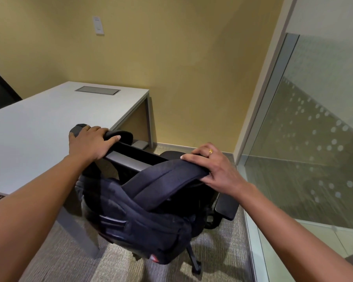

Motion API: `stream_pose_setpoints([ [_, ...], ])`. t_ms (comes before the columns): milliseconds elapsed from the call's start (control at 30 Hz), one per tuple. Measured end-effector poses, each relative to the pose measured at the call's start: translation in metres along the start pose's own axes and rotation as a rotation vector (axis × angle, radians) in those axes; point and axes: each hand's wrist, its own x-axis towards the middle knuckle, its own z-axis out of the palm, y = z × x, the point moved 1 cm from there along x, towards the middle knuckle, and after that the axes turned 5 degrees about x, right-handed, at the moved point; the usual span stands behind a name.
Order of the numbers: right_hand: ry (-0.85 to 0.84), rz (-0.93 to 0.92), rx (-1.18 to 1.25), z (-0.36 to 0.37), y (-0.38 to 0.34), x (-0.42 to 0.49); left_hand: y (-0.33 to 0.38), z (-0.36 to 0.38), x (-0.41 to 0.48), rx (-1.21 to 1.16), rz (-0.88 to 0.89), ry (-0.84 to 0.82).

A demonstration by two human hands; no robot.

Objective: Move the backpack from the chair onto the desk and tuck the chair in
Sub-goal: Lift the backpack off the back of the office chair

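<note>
Head view: both hands grip backpack (143, 210) straps over chair (225, 208).

Yellow wall (181, 58), frosted glass partition (314, 119), grey carpet (118, 265).

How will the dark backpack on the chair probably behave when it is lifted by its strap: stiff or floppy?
The backpack will likely sag; its padded strap already bends under the right hand. It looks filled out, so perhaps somewhat heavy. The chair, on a wheeled base, may roll, though the left hand rests on its top.
</note>
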Motion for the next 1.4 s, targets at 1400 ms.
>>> stream_pose_setpoints([
  [1400, 0.362, 0.447, -0.106, 0.065, -0.124, -0.032, -0.003, -0.007, -0.023, -0.051, 0.275, -0.052],
])
